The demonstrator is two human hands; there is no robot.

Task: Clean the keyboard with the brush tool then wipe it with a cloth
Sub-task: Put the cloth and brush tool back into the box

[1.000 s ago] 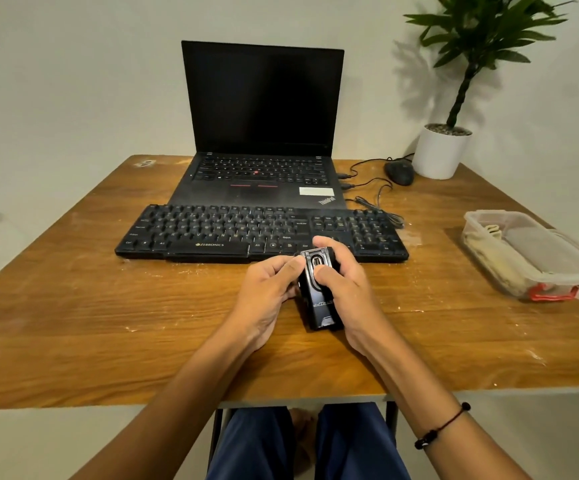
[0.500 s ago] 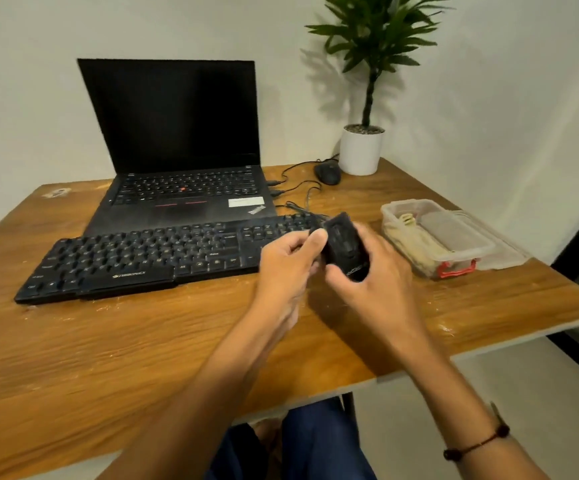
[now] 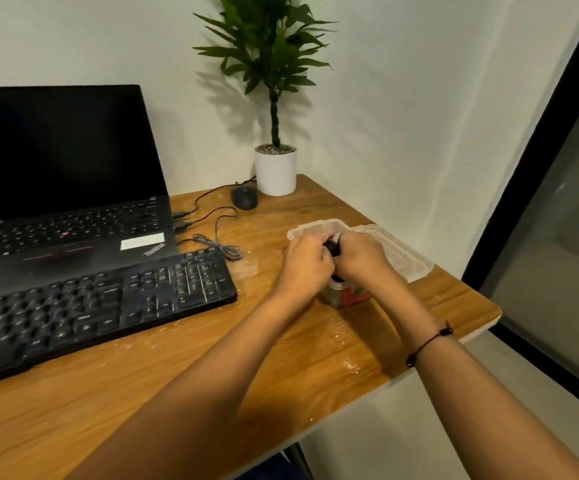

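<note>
Forearms are stretched from 6 o'clock up toward the centre right, a dark cord bracelet [image 3: 428, 342] being worn on the right wrist. Both hands are brought together over a clear plastic container [image 3: 310, 230] that is set at about 3 o'clock on the wooden table [image 3: 142, 393]. The left hand [image 3: 307, 263] and the right hand [image 3: 362, 256] are curled round a small black brush tool [image 3: 334, 247], which is gripped between them just above the container; only a little of it is seen between the fingers. A red clasp [image 3: 355, 296] is seen on the container's near wall. At 9 o'clock the black keyboard [image 3: 101, 313] is laid flat, apart from the hands. Behind it, at 10 o'clock, an open laptop [image 3: 66, 188] with a dark screen is placed. At 12 o'clock a wired mouse [image 3: 244, 197] is set just beside a potted plant [image 3: 276, 168] against the wall.
</note>
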